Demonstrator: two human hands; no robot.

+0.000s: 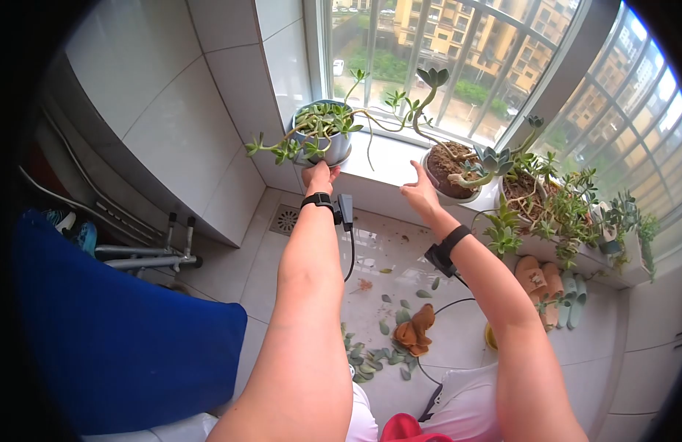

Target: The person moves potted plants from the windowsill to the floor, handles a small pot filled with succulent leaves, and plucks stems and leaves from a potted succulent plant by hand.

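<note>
My left hand [321,175] grips the lower edge of a light blue plant pot [332,147] at the sill's left end, where a saucer shows under it. Some of its fingers are hidden beneath the base. Trailing succulent stems [322,118] spill over the pot's rim. My right hand [420,193] has its index finger stretched out and the thumb apart, with nothing held. It is just left of a white pot [459,197] full of brown soil, which carries a bent-stemmed succulent [434,79]; whether they touch I cannot tell.
More succulents [547,199] crowd the sill to the right, by the barred window [459,66]. Fallen leaves [370,361] and brown gloves [415,331] lie on the tiled floor. Slippers [540,283] stand at the right wall. A blue cloth [134,331] covers something at left.
</note>
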